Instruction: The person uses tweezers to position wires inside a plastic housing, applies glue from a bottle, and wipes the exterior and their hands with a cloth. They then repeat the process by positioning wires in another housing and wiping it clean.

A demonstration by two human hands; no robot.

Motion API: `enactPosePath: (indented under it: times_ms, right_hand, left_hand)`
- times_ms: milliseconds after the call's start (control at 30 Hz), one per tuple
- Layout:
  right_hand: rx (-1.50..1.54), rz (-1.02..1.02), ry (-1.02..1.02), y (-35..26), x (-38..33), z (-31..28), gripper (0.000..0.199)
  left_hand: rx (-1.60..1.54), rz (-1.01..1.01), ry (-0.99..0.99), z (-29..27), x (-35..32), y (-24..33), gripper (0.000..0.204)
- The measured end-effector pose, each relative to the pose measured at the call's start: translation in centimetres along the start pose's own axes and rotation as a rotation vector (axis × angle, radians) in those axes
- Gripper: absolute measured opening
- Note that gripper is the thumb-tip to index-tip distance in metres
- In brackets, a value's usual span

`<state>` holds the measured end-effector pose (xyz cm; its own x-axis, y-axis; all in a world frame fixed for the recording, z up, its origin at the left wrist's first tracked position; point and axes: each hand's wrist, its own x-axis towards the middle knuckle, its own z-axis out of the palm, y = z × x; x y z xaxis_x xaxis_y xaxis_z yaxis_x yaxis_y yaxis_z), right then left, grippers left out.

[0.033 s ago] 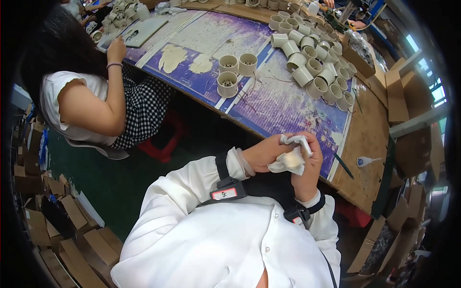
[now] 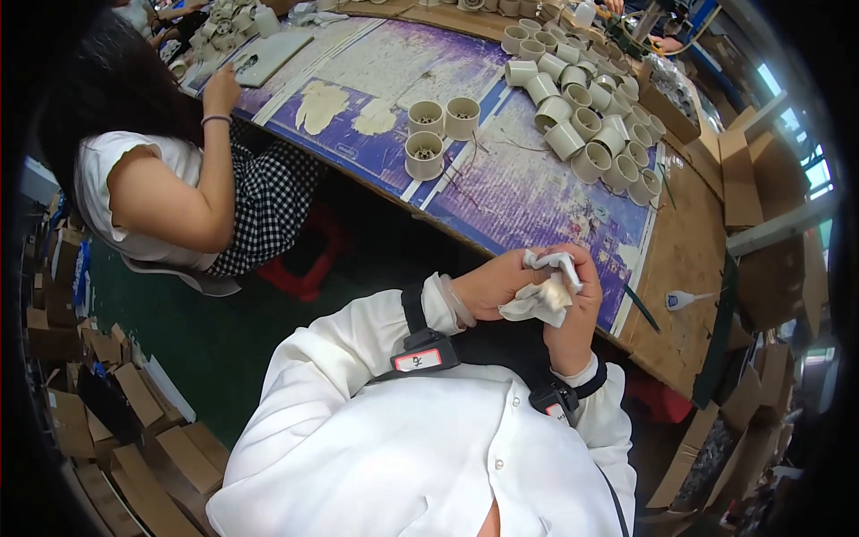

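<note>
A crumpled white cloth or tissue (image 2: 533,302) is bunched between my two hands, just off the near edge of the table. My left hand (image 2: 492,285) pinches it from the left. My right hand (image 2: 580,309) curls round its other side, with the fingers bent over the top. A pale yellowish patch shows in the folds; whether something lies inside the cloth, I cannot tell. Beyond my hands, three cream cylindrical cups (image 2: 424,158) with small metal-looking parts inside stand on the purple-stained tabletop (image 2: 528,197).
Many cream cylinders (image 2: 586,125) are heaped at the far right. A dark green stick-like tool (image 2: 642,310) and a small white nozzle bottle (image 2: 684,301) lie at the right edge. A co-worker (image 2: 161,179) sits left, one hand by a pale board (image 2: 277,61). Cardboard boxes (image 2: 192,456) flank the floor.
The cloth has shifted slightly in my fingers, and its yellowish patch sits a little farther right. The co-worker's hand has moved slightly.
</note>
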<state>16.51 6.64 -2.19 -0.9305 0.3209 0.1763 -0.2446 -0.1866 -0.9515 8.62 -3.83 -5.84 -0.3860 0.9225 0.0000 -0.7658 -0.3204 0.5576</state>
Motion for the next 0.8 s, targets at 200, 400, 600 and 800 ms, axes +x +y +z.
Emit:
enactPosePath:
  times_ms: [200,400,600,800]
  right_hand:
    - [-0.174,-0.023,-0.106,-0.5,0.1,-0.9,0.011]
    - [-0.115,0.259,-0.223,-0.5,0.9,-1.9,0.010]
    - [0.158,0.206,0.042,0.8,0.4,-0.7,0.013]
    - [0.098,0.119,0.040,2.2,0.2,-1.6,0.014]
  left_hand:
    - [0.270,-0.015,-0.065,-0.4,-0.4,0.5,0.021]
    - [0.504,0.030,-0.071,-1.0,-0.5,-0.5,0.021]
    - [0.203,0.006,0.113,-0.8,-0.5,-0.5,0.021]
    - [0.435,0.038,0.177,-1.6,-0.9,-0.9,0.011]
